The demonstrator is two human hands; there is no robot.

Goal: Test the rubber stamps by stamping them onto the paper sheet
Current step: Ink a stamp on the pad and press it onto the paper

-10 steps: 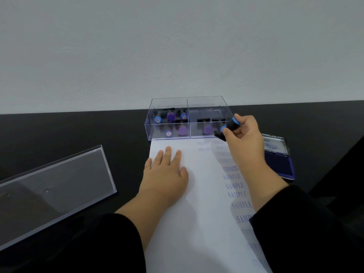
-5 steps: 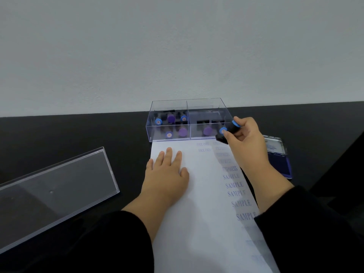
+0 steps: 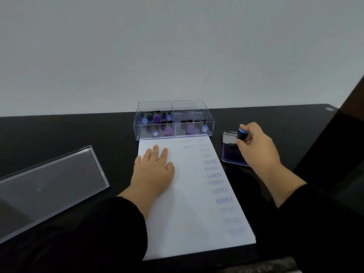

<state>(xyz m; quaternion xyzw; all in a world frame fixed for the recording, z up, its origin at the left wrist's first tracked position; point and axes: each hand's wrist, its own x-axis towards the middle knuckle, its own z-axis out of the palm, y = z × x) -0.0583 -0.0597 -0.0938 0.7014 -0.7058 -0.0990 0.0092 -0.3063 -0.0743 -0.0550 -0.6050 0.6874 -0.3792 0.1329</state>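
Rubber stamp (image 3: 241,134): black body, blue cap; gripped by right hand (image 3: 256,147) fingers, on or just above ink pad (image 3: 229,152), contact unclear. One second ago it was at the clear stamp box (image 3: 173,119).
Left hand (image 3: 152,170): fingers flat, pinning paper sheet (image 3: 189,213).
Handling: press squarely, ink evenly, then stamp onto bare paper.

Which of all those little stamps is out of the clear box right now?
The black rubber stamp with the blue cap, gripped in the right hand over the dark blue ink pad. Every other stamp sits inside the clear plastic box.
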